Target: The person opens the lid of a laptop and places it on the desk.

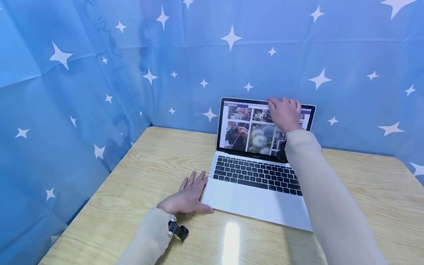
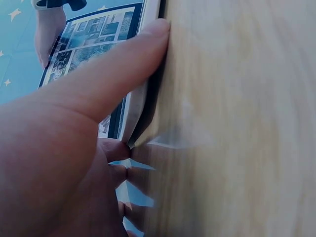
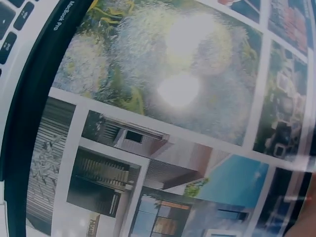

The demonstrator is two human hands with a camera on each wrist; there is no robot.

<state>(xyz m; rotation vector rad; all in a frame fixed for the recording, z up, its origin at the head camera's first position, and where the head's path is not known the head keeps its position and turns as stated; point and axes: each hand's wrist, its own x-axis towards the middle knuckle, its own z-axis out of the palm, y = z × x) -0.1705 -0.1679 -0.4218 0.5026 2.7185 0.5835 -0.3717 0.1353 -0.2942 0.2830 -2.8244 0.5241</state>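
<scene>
An unfolded silver laptop (image 1: pixel 251 200) stands on the table, its lit screen (image 1: pixel 249 127) showing a page of photos. My right hand (image 1: pixel 286 114) grips the top edge of the screen right of its middle, fingers over the rim and thumb on the front side. In the right wrist view the photos on the screen (image 3: pixel 163 89) fill most of the picture. My left hand (image 1: pixel 187 197) lies at the laptop's front left corner, fingers straight along its left side. In the left wrist view the left thumb (image 2: pixel 123 64) reaches along the front edge of the base.
The wooden table (image 1: pixel 132 176) extends to both sides of the laptop. A blue curtain with white stars (image 1: pixel 185 66) hangs close behind the screen and along the table's left side. My right forearm (image 1: pixel 331 198) crosses over the keyboard's right end.
</scene>
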